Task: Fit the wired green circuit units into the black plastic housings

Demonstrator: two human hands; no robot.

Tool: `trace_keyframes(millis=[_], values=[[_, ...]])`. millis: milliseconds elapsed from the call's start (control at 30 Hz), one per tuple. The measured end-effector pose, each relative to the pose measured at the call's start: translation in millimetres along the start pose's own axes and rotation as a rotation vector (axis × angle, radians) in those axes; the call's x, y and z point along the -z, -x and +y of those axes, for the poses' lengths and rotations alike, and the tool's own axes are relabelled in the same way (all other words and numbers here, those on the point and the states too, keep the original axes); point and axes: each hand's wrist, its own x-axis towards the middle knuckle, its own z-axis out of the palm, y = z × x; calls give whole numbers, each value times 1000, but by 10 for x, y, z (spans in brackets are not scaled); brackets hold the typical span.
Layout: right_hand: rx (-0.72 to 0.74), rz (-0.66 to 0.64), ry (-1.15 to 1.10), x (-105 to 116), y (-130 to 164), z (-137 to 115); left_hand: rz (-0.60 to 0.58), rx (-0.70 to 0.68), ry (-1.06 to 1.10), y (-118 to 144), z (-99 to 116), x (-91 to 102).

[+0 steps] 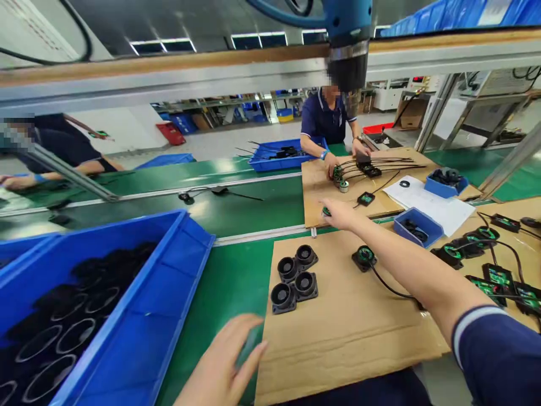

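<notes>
My right hand (338, 213) reaches far forward across the table, its fingers closed on a small round green-and-black part (326, 211) at the edge of the far cardboard sheet (315, 186). My left hand (220, 366) hovers low at the near edge of my cardboard sheet (338, 332), fingers spread and holding nothing. Several black square housings (295, 277) sit clustered on my cardboard. A wired round part (364, 256) lies just under my right forearm.
A big blue bin (127, 338) of black rings stands at the left. Small blue trays (417, 225) and wired green boards (494, 276) lie on the right. A person in a dark shirt (323, 121) works opposite; a green conveyor belt (236, 206) runs between us.
</notes>
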Motion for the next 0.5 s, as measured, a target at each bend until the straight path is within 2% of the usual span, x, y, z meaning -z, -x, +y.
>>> trace_keyframes(millis=[67, 100, 133, 200, 267, 367, 433, 500], values=[[-3, 103, -47, 208, 417, -86, -12, -255, -157, -409, 186, -236], [-7, 176, -75, 295, 641, -153, -51, -321, -212, -568, 273, -368], [8, 324, -160, 358, 858, -219, -78, -363, -263, -701, 329, -500], [1, 517, -313, 409, 1253, -326, -167, -407, -367, -904, 343, -746], [-140, 613, -470, 397, 1602, -391, -214, -391, -471, -1025, 302, -957], [-302, 687, -736, 386, 2062, -429, -158, -322, -530, -1087, 328, -1203], [-330, 724, -900, 446, 2313, -439, -96, -277, -517, -1087, 420, -1305], [-299, 762, -1065, 567, 2512, -460, -61, -252, -501, -1078, 515, -1373]])
